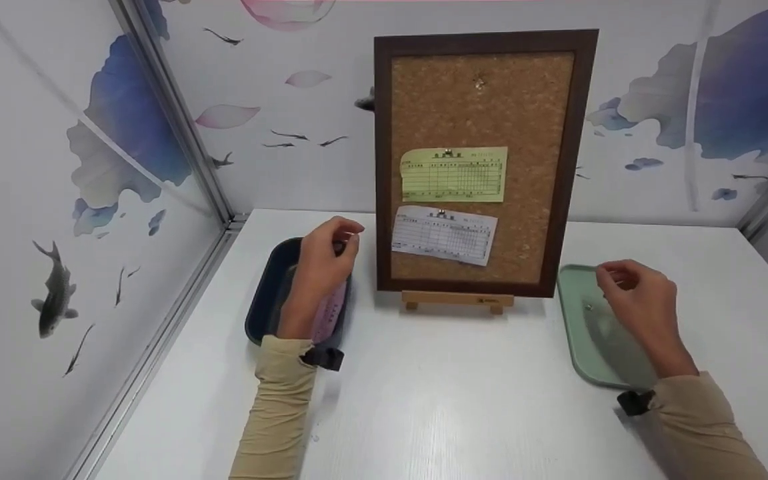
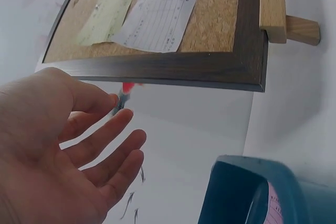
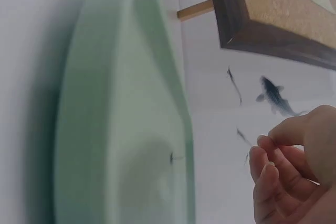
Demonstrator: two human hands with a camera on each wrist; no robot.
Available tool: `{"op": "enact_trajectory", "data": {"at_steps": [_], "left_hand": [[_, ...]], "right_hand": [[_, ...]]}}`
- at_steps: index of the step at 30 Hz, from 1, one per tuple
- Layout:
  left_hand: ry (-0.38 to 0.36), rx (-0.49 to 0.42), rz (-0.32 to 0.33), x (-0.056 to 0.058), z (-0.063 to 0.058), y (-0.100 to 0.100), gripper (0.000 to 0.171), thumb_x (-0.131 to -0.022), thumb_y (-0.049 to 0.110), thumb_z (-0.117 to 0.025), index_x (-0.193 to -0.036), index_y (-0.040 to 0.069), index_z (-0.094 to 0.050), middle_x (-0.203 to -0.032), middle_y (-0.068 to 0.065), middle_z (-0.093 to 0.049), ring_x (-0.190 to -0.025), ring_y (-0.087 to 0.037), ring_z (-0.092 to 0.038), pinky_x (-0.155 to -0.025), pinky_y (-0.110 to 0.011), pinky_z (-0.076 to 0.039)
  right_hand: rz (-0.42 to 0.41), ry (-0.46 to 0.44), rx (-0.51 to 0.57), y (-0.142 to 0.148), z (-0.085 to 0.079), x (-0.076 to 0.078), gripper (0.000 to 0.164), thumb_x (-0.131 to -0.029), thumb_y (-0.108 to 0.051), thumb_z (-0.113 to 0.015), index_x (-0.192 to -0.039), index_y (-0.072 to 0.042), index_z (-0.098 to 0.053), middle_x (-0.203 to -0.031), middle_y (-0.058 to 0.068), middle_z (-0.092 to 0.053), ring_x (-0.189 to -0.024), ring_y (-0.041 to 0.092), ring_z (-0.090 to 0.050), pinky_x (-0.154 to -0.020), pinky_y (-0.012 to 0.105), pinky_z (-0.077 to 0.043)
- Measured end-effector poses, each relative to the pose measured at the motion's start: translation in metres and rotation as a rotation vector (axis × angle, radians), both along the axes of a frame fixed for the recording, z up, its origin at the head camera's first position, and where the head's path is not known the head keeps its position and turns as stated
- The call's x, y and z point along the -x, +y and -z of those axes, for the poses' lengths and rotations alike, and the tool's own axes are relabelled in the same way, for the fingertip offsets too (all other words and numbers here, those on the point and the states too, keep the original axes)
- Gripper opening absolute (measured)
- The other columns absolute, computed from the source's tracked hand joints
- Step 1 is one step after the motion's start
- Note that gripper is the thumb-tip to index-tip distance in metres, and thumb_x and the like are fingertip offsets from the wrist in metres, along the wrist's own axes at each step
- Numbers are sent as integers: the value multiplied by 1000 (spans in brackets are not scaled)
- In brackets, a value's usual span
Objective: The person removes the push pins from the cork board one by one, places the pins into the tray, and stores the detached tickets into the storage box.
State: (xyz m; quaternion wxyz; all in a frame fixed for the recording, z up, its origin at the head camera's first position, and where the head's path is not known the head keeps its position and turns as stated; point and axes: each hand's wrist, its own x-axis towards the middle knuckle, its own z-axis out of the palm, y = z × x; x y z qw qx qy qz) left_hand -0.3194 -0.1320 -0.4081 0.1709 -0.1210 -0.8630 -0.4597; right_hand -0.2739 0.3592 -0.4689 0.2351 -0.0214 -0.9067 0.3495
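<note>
Above the dark blue container (image 1: 259, 293) my left hand (image 1: 324, 260) hovers with loosely bent fingers and nothing in its grasp. A pink printed slip (image 1: 331, 317) shows inside that container, partly hidden by the wrist. My right hand (image 1: 641, 300) is over the light green tray (image 1: 584, 360); its thumb and fingertips come close together, with nothing visible between them. One small pushpin (image 3: 171, 158) lies in the tray. Between the hands, a framed corkboard (image 1: 531, 133) carries a yellow slip (image 1: 454, 180) and, lower down, a tilted white slip (image 1: 444, 237), each pinned at its top.
A small wooden easel (image 1: 457, 299) props the corkboard upright on the white table (image 1: 464, 400). Near the board's top sits a cluster of shiny pins (image 1: 479, 81). White panels printed with fish and leaves (image 1: 304, 173) enclose the back and left side.
</note>
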Motion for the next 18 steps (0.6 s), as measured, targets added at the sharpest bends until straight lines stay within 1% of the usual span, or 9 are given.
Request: {"op": "enact_trajectory", "data": {"at_steps": [3, 6, 10, 13, 16, 18], "left_hand": [[12, -5, -3, -1, -2, 7, 17, -107, 8, -64, -121, 8, -74, -126, -10, -76, -116, -24, -73, -103, -43, -60], [34, -10, 4, -2, -3, 14, 17, -107, 8, -64, -121, 7, -74, -127, -10, -74, -117, -25, -73, -101, -45, -61], [70, -12, 19, -3, -3, 22, 19, -106, 9, -64, -123, 7, -73, -129, -12, -72, -116, -27, -74, -96, -45, -62], [83, -14, 3, -2, -1, 26, 21, -105, 9, -65, -125, 9, -72, -131, -12, -70, -114, -26, -74, -94, -43, -62], [93, -21, -17, 0, 0, 29, 25, -105, 9, -66, -129, 9, -71, -133, -11, -69, -115, -26, -73, -95, -42, -62], [101, -30, -22, 3, 0, 32, 29, -105, 10, -67, -134, 9, -68, -136, -11, -67, -117, -27, -71, -96, -42, -61]], "right_hand": [[18, 62, 10, -14, -6, -1, 30, -106, -31, -70, -118, -6, -80, -96, 17, -81, -75, -13, -56, -67, 10, -42], [13, 125, 14, -28, -12, -1, 26, -105, -29, -72, -115, -8, -82, -93, 16, -80, -75, -12, -55, -68, 10, -41], [-31, 210, 25, -43, -20, -1, 20, -103, -26, -75, -111, -9, -83, -87, 13, -80, -74, -14, -56, -66, 7, -41], [-67, 253, 17, -54, -28, 2, 17, -102, -23, -76, -108, -9, -83, -84, 11, -80, -74, -15, -56, -64, 5, -41], [-86, 289, -1, -63, -38, 6, 17, -102, -21, -75, -107, -7, -83, -85, 11, -80, -77, -17, -55, -68, 4, -42], [-91, 316, -8, -67, -44, 8, 16, -102, -19, -75, -105, -5, -83, -88, 12, -80, -79, -15, -57, -71, 4, -44]]}}
